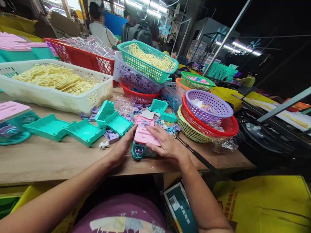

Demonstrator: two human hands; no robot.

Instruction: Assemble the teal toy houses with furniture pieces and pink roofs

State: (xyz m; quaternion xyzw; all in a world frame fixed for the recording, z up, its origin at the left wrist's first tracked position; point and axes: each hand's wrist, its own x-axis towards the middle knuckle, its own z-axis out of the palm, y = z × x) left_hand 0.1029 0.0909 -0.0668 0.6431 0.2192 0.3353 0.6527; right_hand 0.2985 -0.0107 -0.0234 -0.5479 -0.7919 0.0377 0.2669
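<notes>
A teal toy box with a pink lid [146,135] stands on the wooden table in front of me, a small purple and dark figure showing at its front corner. My right hand [166,142] wraps over its right side, fingers across the lid and thumb at the near edge. Along the left side lies my left hand [122,145], fingers nearly straight and pressed to the wall; its thumb side is partly hidden. Left of it are a small white figure [104,145], purple pieces [112,136] and open teal trays [85,131]. Behind the box lies another pink piece [144,120].
A white crate [92,100] of yellow parts stands at back left, a red crate [80,58] behind it. Stacked baskets include a green one [148,69] and a purple one [209,106]. A black rod [194,152] crosses the table's right edge. Other people sit farther back.
</notes>
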